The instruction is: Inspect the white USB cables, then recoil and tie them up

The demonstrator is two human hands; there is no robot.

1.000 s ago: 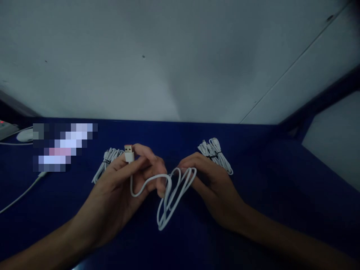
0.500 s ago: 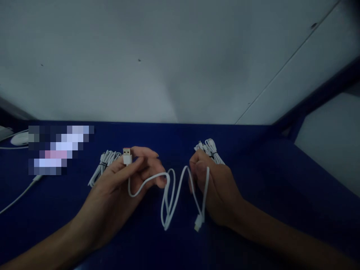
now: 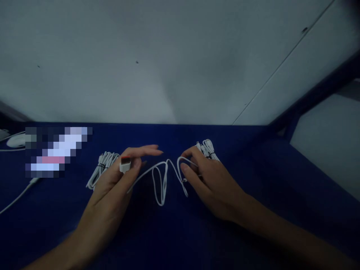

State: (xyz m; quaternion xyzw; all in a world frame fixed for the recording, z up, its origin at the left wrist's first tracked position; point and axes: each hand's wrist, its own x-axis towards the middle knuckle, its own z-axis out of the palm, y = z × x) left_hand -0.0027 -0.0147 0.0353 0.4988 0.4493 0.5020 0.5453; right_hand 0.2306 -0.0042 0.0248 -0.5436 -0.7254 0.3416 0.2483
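Note:
A white cable (image 3: 161,187) hangs in loose loops between my two hands over the blue table. My left hand (image 3: 120,176) pinches its USB plug (image 3: 125,165) between thumb and index side, the metal end pointing up and its other fingers stretched to the right. My right hand (image 3: 208,176) grips the cable's other part between thumb and fingers; the small far plug is not clearly visible. Behind my left hand lies a tied bundle of white cables (image 3: 102,168). More tied white cables (image 3: 208,148) lie just beyond my right hand.
The blue table (image 3: 168,240) meets a grey-white panel (image 3: 140,86) at its back edge. At the left lie a blurred-out bright object (image 3: 62,150), a white cord (image 3: 18,198) and a white rounded device (image 3: 17,140). A blue frame bar (image 3: 317,93) runs along the right.
My right hand has shifted slightly left and opened its grip into a thumb-and-finger hold on the cable. The hanging loops have risen and narrowed. The USB plug in my left hand has tilted.

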